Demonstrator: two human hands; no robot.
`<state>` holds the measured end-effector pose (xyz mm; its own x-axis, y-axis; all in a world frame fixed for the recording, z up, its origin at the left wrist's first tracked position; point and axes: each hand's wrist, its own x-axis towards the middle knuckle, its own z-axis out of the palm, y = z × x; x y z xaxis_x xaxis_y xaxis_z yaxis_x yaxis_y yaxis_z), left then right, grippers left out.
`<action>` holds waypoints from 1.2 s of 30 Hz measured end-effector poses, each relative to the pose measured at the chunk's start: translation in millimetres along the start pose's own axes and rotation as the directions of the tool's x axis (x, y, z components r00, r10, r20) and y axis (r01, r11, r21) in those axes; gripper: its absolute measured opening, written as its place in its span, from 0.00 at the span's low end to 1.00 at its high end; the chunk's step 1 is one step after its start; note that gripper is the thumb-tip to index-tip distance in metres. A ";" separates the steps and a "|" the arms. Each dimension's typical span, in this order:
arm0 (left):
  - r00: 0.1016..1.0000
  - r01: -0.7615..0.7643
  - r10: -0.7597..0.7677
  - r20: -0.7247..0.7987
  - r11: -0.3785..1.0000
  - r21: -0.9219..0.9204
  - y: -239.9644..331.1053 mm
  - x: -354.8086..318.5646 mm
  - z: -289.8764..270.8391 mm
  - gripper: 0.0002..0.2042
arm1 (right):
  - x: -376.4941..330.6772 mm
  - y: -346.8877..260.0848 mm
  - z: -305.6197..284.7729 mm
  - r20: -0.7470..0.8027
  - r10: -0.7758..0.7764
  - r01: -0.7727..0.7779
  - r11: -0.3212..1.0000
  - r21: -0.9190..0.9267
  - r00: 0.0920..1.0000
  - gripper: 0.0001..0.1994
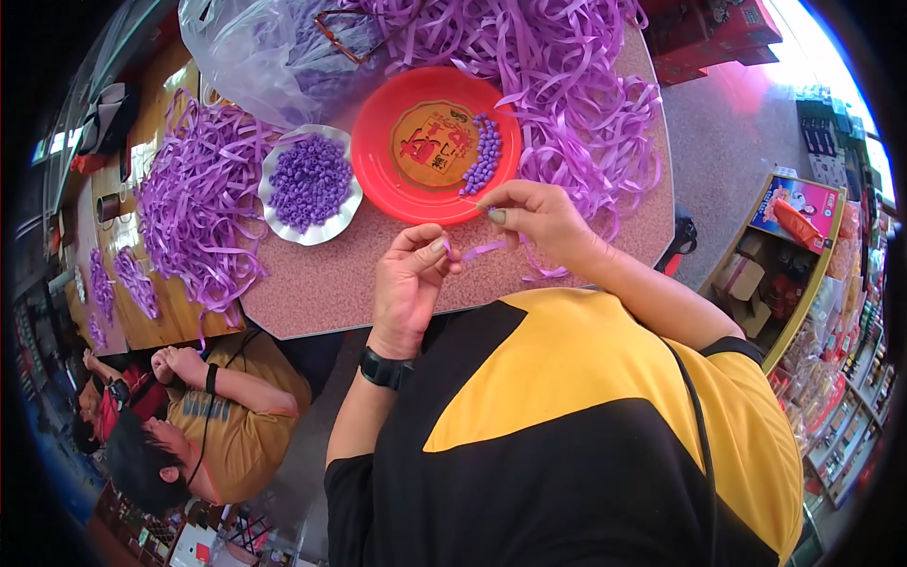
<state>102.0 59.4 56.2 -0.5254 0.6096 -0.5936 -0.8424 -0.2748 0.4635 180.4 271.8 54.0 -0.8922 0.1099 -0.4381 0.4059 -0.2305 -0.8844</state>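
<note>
My left hand (408, 283) is closed in a pinch on one end of a narrow purple ribbon (484, 249). The ribbon runs across to my right hand (543, 222), whose thumb and fingers pinch a thin, needle-like piece over the near right rim of a red plate (374, 118). What exactly that piece is, I cannot make out. Small purple beads (483, 156) lie in a curved band on the plate's right side. To the left, a white wavy-edged bowl (346, 203) holds a heap of the same beads (309, 182).
Heaps of purple ribbon (576, 104) cover the table's right side, with another pile (203, 189) on the left. A clear plastic bag (241, 57) and brown-framed glasses (331, 33) lie at the back. Co-workers sit at the left, one in a tan shirt (250, 416).
</note>
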 end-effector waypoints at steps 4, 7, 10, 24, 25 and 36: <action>0.997 -0.021 0.025 -0.069 0.998 0.066 -1.7 4.0 7.1 0.07 | -3.8 -12.9 17.1 0.055 -0.050 0.053 0.997 -0.049 0.997 0.08; 0.997 -0.040 0.044 -0.063 0.997 0.073 -1.2 6.2 13.0 0.07 | -1.4 -16.3 23.8 0.080 -0.147 0.160 0.969 -0.190 0.986 0.06; 0.999 -0.033 0.037 -0.036 0.992 0.119 0.3 5.2 14.7 0.09 | 2.2 -16.2 23.3 0.101 -0.168 0.192 0.932 -0.308 0.981 0.05; 0.981 0.193 -0.191 -0.029 0.958 0.212 5.3 7.8 15.9 0.08 | 3.4 -17.2 18.1 0.072 -0.043 0.059 0.971 -0.233 0.996 0.04; 0.979 0.202 -0.192 -0.068 0.954 0.222 5.1 8.7 14.2 0.07 | 2.8 -18.7 17.3 0.048 -0.053 0.066 0.939 -0.337 0.997 0.04; 0.986 0.146 -0.138 -0.094 0.986 0.082 9.7 11.5 18.3 0.03 | -4.5 -12.5 -6.5 0.118 -0.364 0.359 0.716 -0.598 0.924 0.11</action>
<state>89.9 77.4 65.8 -0.4128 0.5689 -0.7113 -0.8975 -0.1208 0.4242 180.6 280.4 66.1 -0.9954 0.0719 -0.0637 0.0895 0.4528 -0.8871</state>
